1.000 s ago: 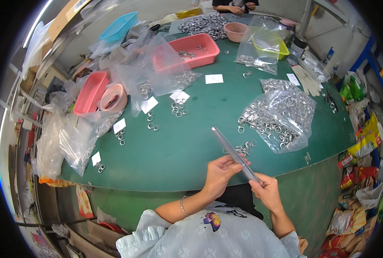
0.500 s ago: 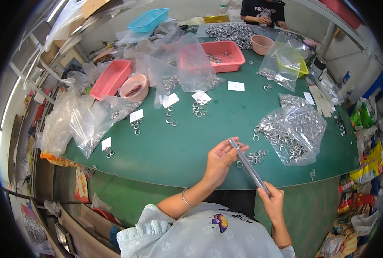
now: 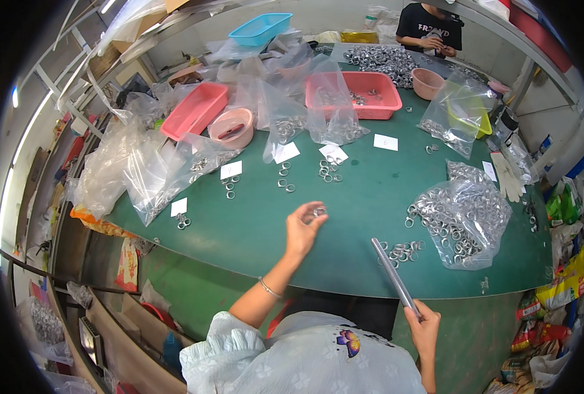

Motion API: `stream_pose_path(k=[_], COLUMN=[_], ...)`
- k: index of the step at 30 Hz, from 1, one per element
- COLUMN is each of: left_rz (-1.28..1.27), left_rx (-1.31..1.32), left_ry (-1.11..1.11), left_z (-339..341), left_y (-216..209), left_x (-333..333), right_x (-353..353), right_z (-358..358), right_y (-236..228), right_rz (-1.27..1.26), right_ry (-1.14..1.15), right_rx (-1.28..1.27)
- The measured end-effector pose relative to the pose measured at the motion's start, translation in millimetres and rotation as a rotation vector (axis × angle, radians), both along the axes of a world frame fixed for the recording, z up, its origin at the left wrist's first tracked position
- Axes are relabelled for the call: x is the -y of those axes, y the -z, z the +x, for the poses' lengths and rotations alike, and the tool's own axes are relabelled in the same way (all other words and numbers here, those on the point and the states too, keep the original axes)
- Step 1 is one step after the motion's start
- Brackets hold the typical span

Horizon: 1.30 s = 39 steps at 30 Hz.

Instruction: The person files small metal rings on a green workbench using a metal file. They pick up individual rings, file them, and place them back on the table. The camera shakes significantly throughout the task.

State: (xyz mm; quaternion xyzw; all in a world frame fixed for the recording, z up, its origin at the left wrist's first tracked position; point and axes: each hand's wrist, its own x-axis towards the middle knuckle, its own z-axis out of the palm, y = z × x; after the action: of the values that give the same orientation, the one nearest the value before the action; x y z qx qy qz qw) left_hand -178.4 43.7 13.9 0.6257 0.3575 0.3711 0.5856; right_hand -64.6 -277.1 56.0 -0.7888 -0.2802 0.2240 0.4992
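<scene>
Ring groups (image 3: 230,187) with white cards (image 3: 231,169) lie beyond your left hand (image 3: 306,228), mostly leftward; it is your nearer hand, fingers pinched on a ring (image 3: 319,211). Rightward, your right hand (image 3: 424,325) grips the grey rod (image 3: 394,274) by its near end, long axis slanting forward-left, tip near loose rings (image 3: 407,251), well apart from the pinched one.

rod (image 3: 394,275): smooth metal | rings (image 3: 405,252): shiny metal | bag (image 3: 470,220): glossy plastic | card (image 3: 386,142): matt paper
</scene>
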Motion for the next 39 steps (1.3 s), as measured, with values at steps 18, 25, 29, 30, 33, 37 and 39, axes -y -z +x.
stream_pose_path(k=[18, 25, 29, 30, 33, 37, 39], left_rz=[0.752, 0.637, 0.687, 0.738, 0.81, 0.785, 0.669], left_rx=[-0.359, -0.275, -0.188, -0.17, -0.343, -0.454, -0.421], left_ry=[-0.256, 0.21, 0.545, 0.554, 0.533, 0.402, 0.444], left_z=[-32, 31, 87, 103, 145, 172, 168], left_y=[46, 6, 9, 10, 11, 26, 29], left_x=[-136, -24, 33, 40, 61, 75, 74], right_x=[2, 16, 26, 28, 32, 37, 36], right_z=[-1, 9, 17, 18, 19, 16, 16], right_y=[11, 12, 12, 11, 13, 18, 17], right_rz=[-0.003, 0.02, 0.05, 0.054, 0.046, 0.113, 0.138], right_ry=[0.042, 0.262, 0.371, 0.392, 0.425, 0.435, 0.424], right_rx=[-0.04, -0.101, -0.09, -0.087, -0.11, -0.177, -0.206])
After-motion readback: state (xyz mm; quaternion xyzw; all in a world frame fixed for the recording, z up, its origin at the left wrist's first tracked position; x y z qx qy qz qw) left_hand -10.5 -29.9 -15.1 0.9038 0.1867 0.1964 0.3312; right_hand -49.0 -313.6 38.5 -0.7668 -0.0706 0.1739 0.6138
